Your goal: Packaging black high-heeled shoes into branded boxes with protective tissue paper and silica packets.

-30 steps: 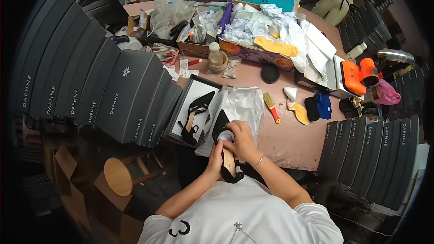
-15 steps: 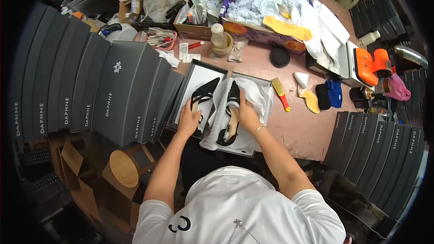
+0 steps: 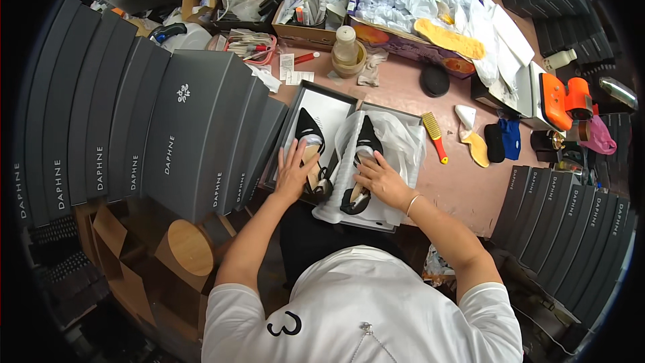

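Head view, looking straight down over the person's shoulders: the left hand (image 3: pixel 295 169) lies flat, fingers spread, on a black pointed shoe (image 3: pixel 310 136) that sits in the open shoe box (image 3: pixel 330 97) at the near edge of the pink worktable (image 3: pixel 463 191). The palm presses down on it, not curled around anything. The right hand (image 3: pixel 379 176) rests just beside, fingers spread over the second black shoe (image 3: pixel 363 154), which lies on white tissue paper (image 3: pixel 396 136) in the box half alongside; its toe points away from the person. Both shoes sit side by side, each under its own hand, the two hands near each other but apart. A silver bangle shows on the right wrist. To the right of the boxes lies a yellow brush with a red handle (image 3: pixel 433 134), and beyond it some tan insoles (image 3: pixel 474 144). To the left stands a fanned row of dark grey shoe boxes (image 3: pixel 168 121). At the far side of the table sits a small white bottle (image 3: pixel 345 44).
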Demonstrator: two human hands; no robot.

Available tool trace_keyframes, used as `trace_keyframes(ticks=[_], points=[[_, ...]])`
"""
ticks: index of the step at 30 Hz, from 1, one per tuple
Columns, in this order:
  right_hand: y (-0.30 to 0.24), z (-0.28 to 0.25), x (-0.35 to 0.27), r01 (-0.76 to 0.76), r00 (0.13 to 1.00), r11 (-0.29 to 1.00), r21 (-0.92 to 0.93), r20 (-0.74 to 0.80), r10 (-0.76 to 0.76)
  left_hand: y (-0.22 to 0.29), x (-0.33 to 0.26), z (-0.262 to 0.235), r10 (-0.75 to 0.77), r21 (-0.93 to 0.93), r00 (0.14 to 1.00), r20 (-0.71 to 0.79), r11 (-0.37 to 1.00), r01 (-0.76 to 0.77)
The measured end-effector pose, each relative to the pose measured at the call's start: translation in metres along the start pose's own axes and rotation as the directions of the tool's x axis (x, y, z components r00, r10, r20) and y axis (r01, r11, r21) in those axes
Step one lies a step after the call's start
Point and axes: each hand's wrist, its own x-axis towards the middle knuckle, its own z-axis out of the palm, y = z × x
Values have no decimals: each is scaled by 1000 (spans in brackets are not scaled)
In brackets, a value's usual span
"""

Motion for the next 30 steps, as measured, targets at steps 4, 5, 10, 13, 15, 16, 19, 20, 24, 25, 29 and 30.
trace_keyframes(ticks=[4,5,10,13,15,16,19,20,24,25,29,30], points=[[6,-56,-4,-11,989,932,363,-131,62,10,19,-51,148,-31,986,-82,988,-151],[4,-76,-10,-57,976,888,456,-163,147,21,23,-82,150,-74,985,-87,985,-157],[-20,-147,-19,-210,883,142,967,126,452,108,30,-214,-181,-597,910,373,704,385],[-46,-140,-17,-27,935,-123,992,68,348,123,6,-177,-66,-910,948,311,269,317],[-50,-131,-24,-31,936,-172,985,89,340,131,0,-167,-31,-937,959,283,206,284],[-51,-127,-30,-39,932,-173,984,99,348,135,-3,-162,-19,-941,961,276,196,275],[-55,-123,-44,-63,922,-190,980,130,365,143,-7,-149,6,-950,965,262,175,257],[-56,-125,-48,-70,919,-202,977,141,367,143,-7,-145,13,-951,965,263,175,257],[-53,-119,-52,-38,904,-235,971,134,407,148,-2,-139,5,-954,964,265,149,262],[-48,-114,-52,-14,913,-280,960,127,388,148,1,-139,6,-950,959,282,145,278],[-34,-103,-46,26,936,-485,874,149,319,142,14,-142,-47,-922,936,349,163,351],[-33,-102,-42,22,939,-540,841,169,300,139,17,-145,-75,-911,928,365,175,373]])
